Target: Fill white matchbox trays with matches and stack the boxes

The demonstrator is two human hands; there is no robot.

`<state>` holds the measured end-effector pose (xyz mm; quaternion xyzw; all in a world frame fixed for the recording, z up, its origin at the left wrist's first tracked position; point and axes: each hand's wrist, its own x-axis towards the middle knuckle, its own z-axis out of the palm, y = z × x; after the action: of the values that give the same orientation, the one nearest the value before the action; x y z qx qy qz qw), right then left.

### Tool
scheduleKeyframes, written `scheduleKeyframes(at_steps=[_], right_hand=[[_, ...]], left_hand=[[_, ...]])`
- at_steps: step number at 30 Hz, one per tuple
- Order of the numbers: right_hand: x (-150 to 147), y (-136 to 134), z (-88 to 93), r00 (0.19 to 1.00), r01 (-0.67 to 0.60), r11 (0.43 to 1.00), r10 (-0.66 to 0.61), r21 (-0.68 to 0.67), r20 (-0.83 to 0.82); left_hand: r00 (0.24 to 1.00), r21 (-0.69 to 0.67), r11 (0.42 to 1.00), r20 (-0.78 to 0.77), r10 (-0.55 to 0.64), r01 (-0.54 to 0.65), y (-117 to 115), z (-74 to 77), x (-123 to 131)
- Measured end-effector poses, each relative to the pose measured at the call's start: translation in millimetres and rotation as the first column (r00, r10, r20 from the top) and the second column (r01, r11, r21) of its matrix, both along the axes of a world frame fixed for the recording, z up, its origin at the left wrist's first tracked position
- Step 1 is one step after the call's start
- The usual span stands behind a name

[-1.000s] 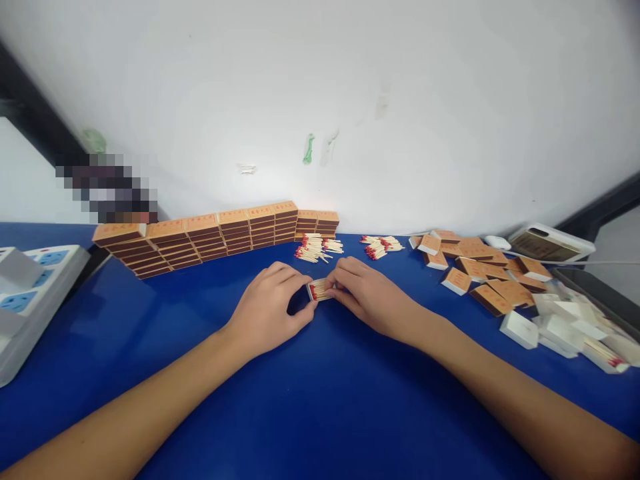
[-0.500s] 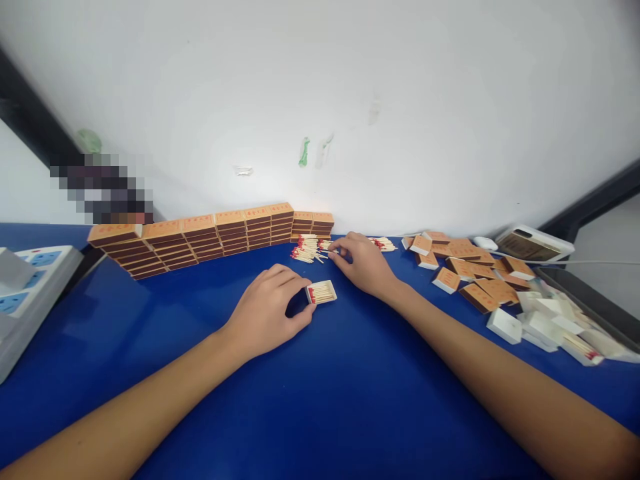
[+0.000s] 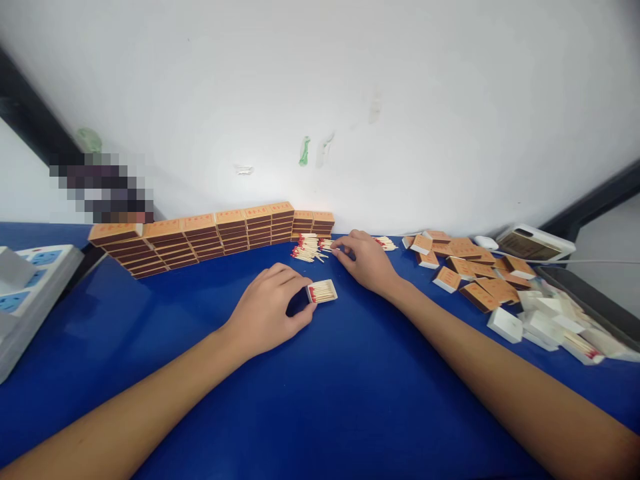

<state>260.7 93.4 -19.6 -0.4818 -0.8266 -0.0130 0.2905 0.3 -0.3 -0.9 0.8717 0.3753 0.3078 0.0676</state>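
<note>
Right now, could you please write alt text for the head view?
A person's left hand holds a white matchbox tray of red-tipped matches on a blue table, while the right hand is at loose matches near the wall. Stacked matchboxes stand at left; orange matchbox covers and more white trays lie scattered at right.

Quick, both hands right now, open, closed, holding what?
Left hand: thumb and fingers closed on the white tray of matches.
Right hand: fingertips at the loose matches; whether it grips any cannot be told.
</note>
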Motion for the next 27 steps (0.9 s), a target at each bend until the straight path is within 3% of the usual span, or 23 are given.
scheduleKeyframes(at_steps=[27], right_hand=[[-1.6,-2.4,3.3,0.999,-0.024,0.999,0.025,-0.034,0.036]], left_hand=[[1.000,-0.001,1.000,-0.013,-0.008,0.008,0.2,-0.8,-0.4]])
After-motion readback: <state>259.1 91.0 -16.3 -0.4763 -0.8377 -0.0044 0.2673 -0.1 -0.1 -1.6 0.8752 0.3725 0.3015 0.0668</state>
